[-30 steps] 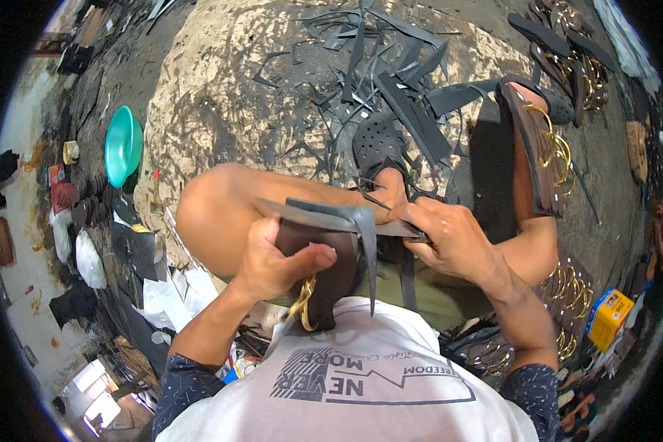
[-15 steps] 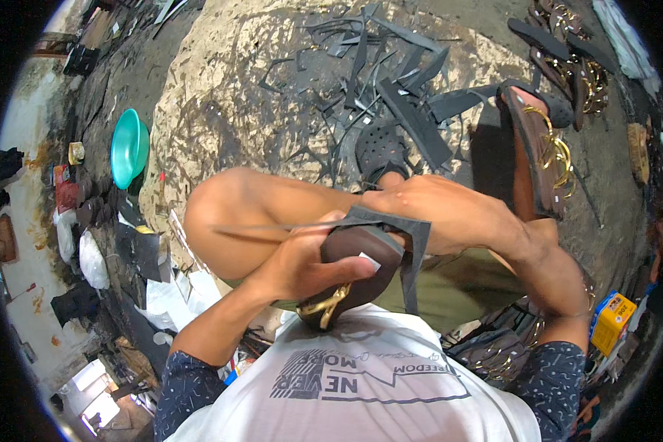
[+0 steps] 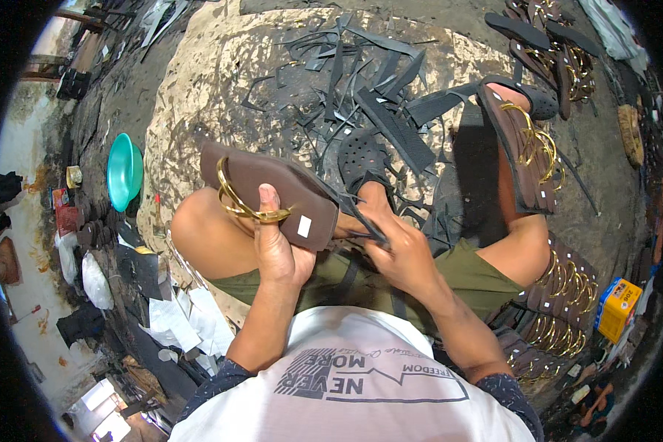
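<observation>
My left hand grips a brown sandal with a gold ring strap. Its thumb presses on the footbed between the gold strap and a small white sticker. The sandal is tilted above my bent left knee, toe end to the far left. At its right end a thin dark rubber strip runs along the sole's edge. My right hand is closed on this strip just right of the sandal. Whether the strip is still joined to the sole, or a tool is in the right fingers, is hidden.
Cut black rubber scraps litter the stained mat ahead. Black clogs are on my feet. Gold-strapped sandals lean on my right leg, with more stacked at right by a yellow box. A teal basin stands left, near white papers.
The sandal has moved up and left and turned, so its footbed and gold strap face up. My right hand has drawn back toward my body, and the strip no longer hangs over the sandal.
</observation>
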### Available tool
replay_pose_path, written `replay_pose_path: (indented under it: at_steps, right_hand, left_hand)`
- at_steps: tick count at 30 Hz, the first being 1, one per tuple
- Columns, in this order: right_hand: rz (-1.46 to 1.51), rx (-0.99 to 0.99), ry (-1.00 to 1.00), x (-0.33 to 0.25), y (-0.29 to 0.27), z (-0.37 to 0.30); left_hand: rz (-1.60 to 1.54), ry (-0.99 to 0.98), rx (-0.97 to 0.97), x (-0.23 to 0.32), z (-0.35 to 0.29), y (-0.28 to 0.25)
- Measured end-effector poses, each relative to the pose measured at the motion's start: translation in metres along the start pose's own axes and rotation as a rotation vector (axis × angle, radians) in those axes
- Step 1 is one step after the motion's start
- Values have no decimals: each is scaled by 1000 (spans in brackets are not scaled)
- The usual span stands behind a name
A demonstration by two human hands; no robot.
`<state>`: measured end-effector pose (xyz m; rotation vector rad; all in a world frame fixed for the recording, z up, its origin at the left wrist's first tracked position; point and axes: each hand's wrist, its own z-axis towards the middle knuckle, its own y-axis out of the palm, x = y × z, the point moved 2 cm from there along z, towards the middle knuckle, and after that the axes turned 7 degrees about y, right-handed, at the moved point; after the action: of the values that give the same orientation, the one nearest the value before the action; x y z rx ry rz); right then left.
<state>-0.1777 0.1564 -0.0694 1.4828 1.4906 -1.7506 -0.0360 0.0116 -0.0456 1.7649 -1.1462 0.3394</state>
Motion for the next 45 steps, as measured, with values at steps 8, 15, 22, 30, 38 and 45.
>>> replay_pose_path:
  at_steps: [8, 15, 22, 30, 38, 45]
  right_hand:
    - [-58, -174, -89, -24, -5, 20]
    - [-108, -297, -160, -49, 15, 67]
    - [233, -190, -197, -58, 35, 119]
    - [590, -299, 408, -7, -41, 50]
    - [1037, 619, 0, -14, -228, 30]
    - [420, 642, 381, 14, -218, -51]
  left_hand:
    - [251, 45, -101, -10, -14, -30]
    - [133, 62, -112, -6, -5, -40]
    - [228, 54, -161, 3, -21, -58]
    - [349, -148, -515, -25, 5, -9]
    - [571, -579, -800, -214, 16, 127]
    - [446, -515, -875, -284, 20, 189]
